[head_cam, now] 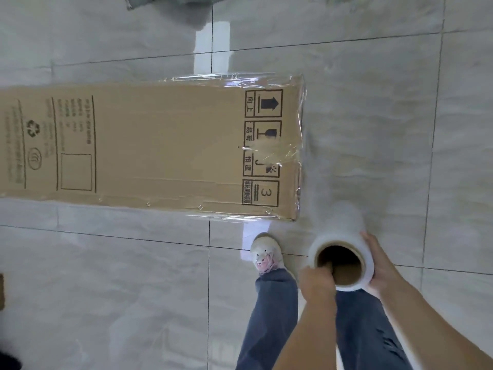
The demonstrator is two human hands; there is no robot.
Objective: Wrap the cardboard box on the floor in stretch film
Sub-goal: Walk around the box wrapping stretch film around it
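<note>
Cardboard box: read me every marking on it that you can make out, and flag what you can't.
All on the cardboard box:
"向上" beside an up arrow.
"易碎" beside a glass symbol.
"怕湿" beside an umbrella symbol, partly under film glare.
"3" in the stacking-limit box; its side characters are blurred.
Recycling symbol, left end.
Left-end text columns: too blurred to read.

Bright, even daylight. Window glare on glossy floor (210, 53) at 12 o'clock; shadows faint. Roll (344, 236) and hands motion-blurred at 5 o'clock. Edges bowed by wide-angle lens.
</note>
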